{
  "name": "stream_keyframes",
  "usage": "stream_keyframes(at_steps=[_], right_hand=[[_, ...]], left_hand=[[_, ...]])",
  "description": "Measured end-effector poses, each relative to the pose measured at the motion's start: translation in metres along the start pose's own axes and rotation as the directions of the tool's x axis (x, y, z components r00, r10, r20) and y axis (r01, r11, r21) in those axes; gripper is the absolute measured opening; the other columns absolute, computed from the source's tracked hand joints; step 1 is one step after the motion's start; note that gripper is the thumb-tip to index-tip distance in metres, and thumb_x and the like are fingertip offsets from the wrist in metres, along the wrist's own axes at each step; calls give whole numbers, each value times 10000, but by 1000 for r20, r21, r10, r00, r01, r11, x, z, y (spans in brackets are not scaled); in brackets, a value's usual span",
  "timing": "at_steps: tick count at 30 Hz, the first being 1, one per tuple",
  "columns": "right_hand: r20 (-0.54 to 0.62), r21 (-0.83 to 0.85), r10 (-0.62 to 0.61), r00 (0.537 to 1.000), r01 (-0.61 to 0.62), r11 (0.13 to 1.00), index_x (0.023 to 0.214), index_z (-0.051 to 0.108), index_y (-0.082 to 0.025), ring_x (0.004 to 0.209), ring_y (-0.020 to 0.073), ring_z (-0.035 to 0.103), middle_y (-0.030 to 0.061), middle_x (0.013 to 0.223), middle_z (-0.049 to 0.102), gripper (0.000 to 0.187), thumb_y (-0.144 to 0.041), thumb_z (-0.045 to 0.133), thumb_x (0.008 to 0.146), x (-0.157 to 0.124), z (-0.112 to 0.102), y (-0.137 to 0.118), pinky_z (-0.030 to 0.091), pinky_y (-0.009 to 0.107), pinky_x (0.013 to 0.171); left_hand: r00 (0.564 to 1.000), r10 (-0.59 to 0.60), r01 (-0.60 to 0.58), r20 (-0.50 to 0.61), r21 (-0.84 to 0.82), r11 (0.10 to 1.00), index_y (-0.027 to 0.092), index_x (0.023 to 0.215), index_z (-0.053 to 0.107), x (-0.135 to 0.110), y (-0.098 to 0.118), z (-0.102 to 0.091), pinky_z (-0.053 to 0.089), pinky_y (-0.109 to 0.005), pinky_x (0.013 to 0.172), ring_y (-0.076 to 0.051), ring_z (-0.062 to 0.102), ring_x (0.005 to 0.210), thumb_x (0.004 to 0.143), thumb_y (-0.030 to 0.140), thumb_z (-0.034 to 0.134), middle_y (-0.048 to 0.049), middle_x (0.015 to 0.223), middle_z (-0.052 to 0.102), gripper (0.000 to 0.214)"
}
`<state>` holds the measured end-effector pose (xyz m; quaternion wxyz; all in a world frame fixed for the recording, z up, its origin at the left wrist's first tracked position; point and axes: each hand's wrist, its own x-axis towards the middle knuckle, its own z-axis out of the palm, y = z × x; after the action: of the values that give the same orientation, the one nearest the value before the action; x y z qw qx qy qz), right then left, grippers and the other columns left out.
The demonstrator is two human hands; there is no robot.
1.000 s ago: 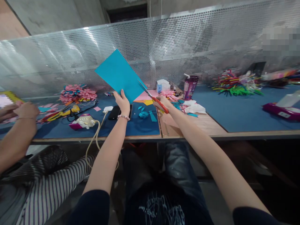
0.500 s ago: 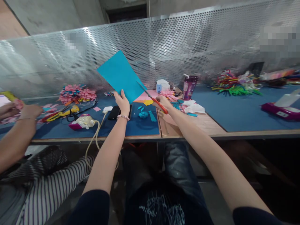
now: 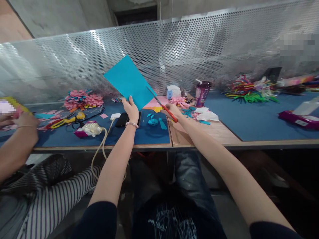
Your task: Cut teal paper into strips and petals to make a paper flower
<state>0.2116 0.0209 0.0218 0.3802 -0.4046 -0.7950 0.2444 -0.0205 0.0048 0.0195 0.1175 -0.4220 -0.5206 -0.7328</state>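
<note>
Blue sheet, change: against the frame one second ago, the sheet [image 3: 128,78] sits slightly farther right, toward the scissors [image 3: 170,113]; against half a second ago, little shift is seen.
Blue sheet, position: held above the workbench [image 3: 154,137], in front of the perforated metal panel [image 3: 184,49], tilted with one corner uppermost.
Blue sheet, condition: plain bright blue, flat, long edges straight; no crease visible.
Left hand: the left hand [image 3: 131,109] grips the sheet's lower edge, thumb on the near face.
Right hand: the right hand [image 3: 173,109] is closed around the orange-red handles.
Scissor blades: a blade overlaps the sheet's right-hand corner; whether the blades are parted cannot be told.
Bench below: a blue paper flower [image 3: 153,122] lies beside a blue strip [image 3: 162,124].
</note>
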Motion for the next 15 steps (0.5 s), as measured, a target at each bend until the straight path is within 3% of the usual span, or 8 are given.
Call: stream_keyframes(at_steps=[7, 15], right_hand=[[50, 68, 72, 996, -75, 995, 722, 457, -198, 587, 131, 445, -11, 594, 486, 432, -591, 635, 710, -1, 3, -4, 331, 255, 530], [89, 167, 51, 995, -65, 984, 810, 497, -209, 655, 166, 521, 14, 670, 549, 424, -597, 651, 734, -1, 7, 3, 389, 263, 566]], left_hand=[[1000, 6, -6, -23, -9, 1000, 245, 773, 292, 1, 0, 0, 387, -324, 684, -162, 447, 641, 913, 633, 321, 35, 674, 318, 413], [1000, 22, -22, 7, 0, 1000, 234, 792, 339, 1, -2, 0, 404, -319, 696, -158, 454, 647, 943, 567, 349, 21, 698, 375, 365]])
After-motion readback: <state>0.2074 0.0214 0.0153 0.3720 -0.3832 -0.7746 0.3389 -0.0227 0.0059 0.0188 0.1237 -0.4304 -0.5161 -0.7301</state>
